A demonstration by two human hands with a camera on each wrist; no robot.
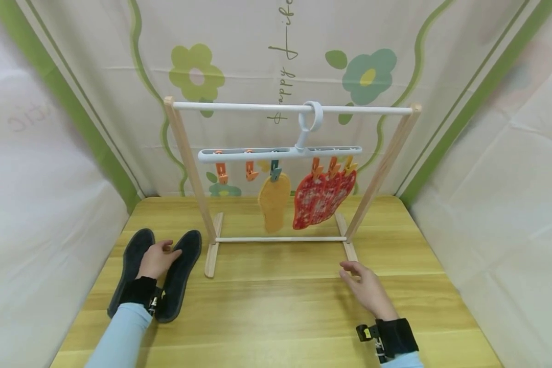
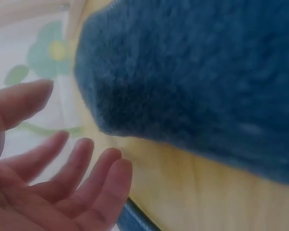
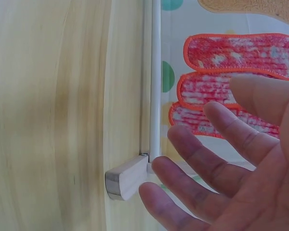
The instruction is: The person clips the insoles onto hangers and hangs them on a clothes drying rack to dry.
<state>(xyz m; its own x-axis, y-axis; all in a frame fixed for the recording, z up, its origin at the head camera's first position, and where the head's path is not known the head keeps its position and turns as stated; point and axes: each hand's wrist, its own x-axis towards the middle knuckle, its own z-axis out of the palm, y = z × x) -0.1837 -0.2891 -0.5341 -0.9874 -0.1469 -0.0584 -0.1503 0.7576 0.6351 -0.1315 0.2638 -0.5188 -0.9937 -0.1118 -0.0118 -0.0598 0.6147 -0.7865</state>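
Two dark blue insoles lie side by side on the table at the left, a left one (image 1: 134, 258) and a right one (image 1: 185, 266). My left hand (image 1: 156, 259) hovers over the gap between them, fingers loosely bent, holding nothing. In the left wrist view the fuzzy insole (image 2: 192, 77) sits beyond the fingertips, apart from them. My right hand (image 1: 368, 289) is held near the right foot of a wooden rack (image 1: 378, 176), its fingers spread and grasping nothing. Several red insoles (image 1: 319, 202) and one yellow insole (image 1: 274, 202) hang from clips on a clip hanger (image 1: 253, 154).
The hanger's ring (image 1: 310, 116) loops over the rack's white top bar (image 1: 239, 107). Two orange clips, a left one (image 1: 222, 174) and a right one (image 1: 250, 171), hang with nothing in them. A white lower bar (image 1: 280, 239) joins the rack's legs. Printed cloth surrounds the wooden table (image 1: 267, 317).
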